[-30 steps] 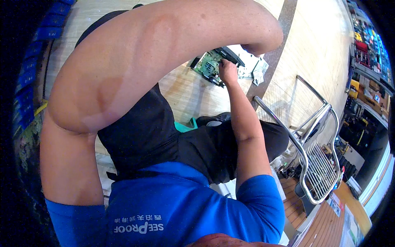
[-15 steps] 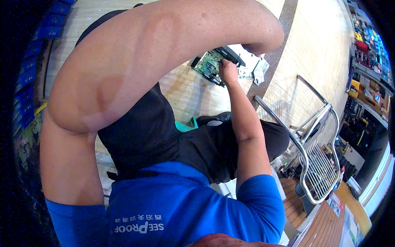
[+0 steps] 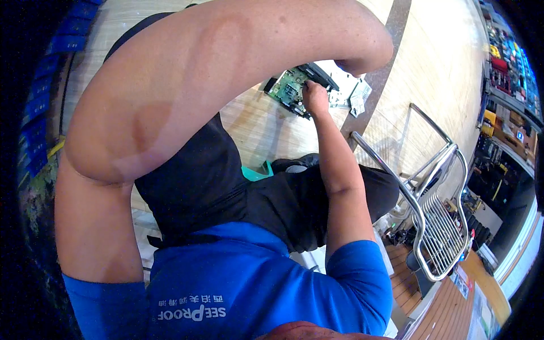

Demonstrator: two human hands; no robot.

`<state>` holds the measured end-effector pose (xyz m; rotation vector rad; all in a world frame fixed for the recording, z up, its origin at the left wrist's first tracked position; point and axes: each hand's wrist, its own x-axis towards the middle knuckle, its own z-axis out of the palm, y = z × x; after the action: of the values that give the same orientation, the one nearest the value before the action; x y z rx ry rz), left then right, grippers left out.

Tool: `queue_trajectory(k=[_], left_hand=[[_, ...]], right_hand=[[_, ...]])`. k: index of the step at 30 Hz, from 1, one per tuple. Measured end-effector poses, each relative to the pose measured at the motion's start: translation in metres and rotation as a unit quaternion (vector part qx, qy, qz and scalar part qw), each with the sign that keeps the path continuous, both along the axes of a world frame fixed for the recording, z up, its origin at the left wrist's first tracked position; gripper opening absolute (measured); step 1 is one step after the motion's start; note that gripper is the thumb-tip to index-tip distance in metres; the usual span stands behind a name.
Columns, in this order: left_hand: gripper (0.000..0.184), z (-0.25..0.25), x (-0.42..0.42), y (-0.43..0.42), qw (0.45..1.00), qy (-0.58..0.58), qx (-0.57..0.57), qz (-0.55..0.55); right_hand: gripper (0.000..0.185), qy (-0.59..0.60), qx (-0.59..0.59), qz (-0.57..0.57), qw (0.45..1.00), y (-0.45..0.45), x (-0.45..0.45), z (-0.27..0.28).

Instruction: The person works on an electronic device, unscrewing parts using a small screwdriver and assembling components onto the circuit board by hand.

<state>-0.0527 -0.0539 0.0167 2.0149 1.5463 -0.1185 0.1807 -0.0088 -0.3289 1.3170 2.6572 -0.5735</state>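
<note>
A green circuit board with black connectors along its edges lies at the top middle. My right hand rests over its right side, fingers curled closed against a dark part of the board. What they pinch is too small to make out. My left arm arches across the upper view, close to the camera. At its far end my left hand bends down above the board's upper right, with its fingers mostly hidden. A long black part lies along the board's upper edge, beside a pale perforated piece.
A chrome tubular rack stands to the right of my knee. Part of a green container shows between my legs. Blue bins line the far left. Shelves with goods stand at the far right, above a wooden slatted surface.
</note>
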Motion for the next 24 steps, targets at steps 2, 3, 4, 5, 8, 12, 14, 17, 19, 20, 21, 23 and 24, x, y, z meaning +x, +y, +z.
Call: queue_trajectory(k=[2, 3, 4, 5, 8, 12, 14, 17, 19, 20, 21, 23, 24], left_hand=[[0.024, 0.0007, 0.0005, -0.0001, 1.000, -0.009, -0.006, -0.015], [0.024, 0.0005, 0.0046, -0.0006, 1.000, 0.008, -0.003, -0.004], [0.024, 0.0003, 0.0067, -0.0009, 1.000, 0.025, 0.001, 0.008], [0.024, 0.0001, 0.0047, -0.0002, 1.000, 0.025, 0.001, 0.008], [0.025, 0.0009, 0.0008, -0.0008, 1.000, -0.006, -0.001, -0.023], [0.026, -0.0028, 0.0072, 0.0001, 1.000, 0.020, 0.012, -0.003], [0.026, -0.0027, 0.0074, 0.0005, 1.000, 0.020, 0.011, 0.000], [0.026, -0.0028, 0.0050, 0.0011, 1.000, 0.025, 0.003, -0.007], [0.026, -0.0035, -0.0002, 0.0016, 1.000, -0.010, 0.005, -0.027], [0.026, -0.0035, 0.0016, 0.0017, 1.000, -0.011, 0.004, -0.027], [0.027, -0.0028, 0.0050, 0.0013, 1.000, 0.006, 0.002, -0.016], [0.027, -0.0019, 0.0048, 0.0015, 1.000, 0.023, -0.001, -0.004], [0.027, -0.0003, 0.0004, 0.0021, 1.000, 0.006, -0.010, -0.017]], right_hand=[[0.020, -0.002, -0.001, 0.002, 1.000, 0.0006, 0.0008, -0.0008], [0.020, -0.004, -0.002, 0.005, 1.000, 0.0007, 0.0008, -0.0009], [0.020, -0.004, -0.003, 0.004, 1.000, 0.0006, 0.0010, -0.0011], [0.020, 0.001, -0.002, 0.004, 1.000, 0.0006, 0.0012, -0.0012], [0.020, 0.006, 0.001, 0.008, 1.000, -0.0002, 0.0011, 0.0006], [0.020, -0.005, -0.004, -0.010, 1.000, -0.0015, -0.0014, 0.0044], [0.021, -0.016, -0.006, -0.013, 1.000, -0.0022, -0.0034, 0.0079], [0.022, -0.019, -0.015, -0.011, 1.000, -0.0007, -0.0017, 0.0050], [0.023, -0.011, -0.023, -0.006, 1.000, -0.0007, -0.0022, 0.0062], [0.023, -0.013, -0.024, -0.008, 1.000, -0.0010, -0.0025, 0.0067], [0.023, -0.015, -0.026, -0.010, 0.999, -0.0011, -0.0026, 0.0069], [0.022, -0.014, -0.019, -0.005, 1.000, -0.0015, -0.0028, 0.0068], [0.022, -0.013, -0.011, 0.000, 1.000, -0.0015, -0.0029, 0.0063]])
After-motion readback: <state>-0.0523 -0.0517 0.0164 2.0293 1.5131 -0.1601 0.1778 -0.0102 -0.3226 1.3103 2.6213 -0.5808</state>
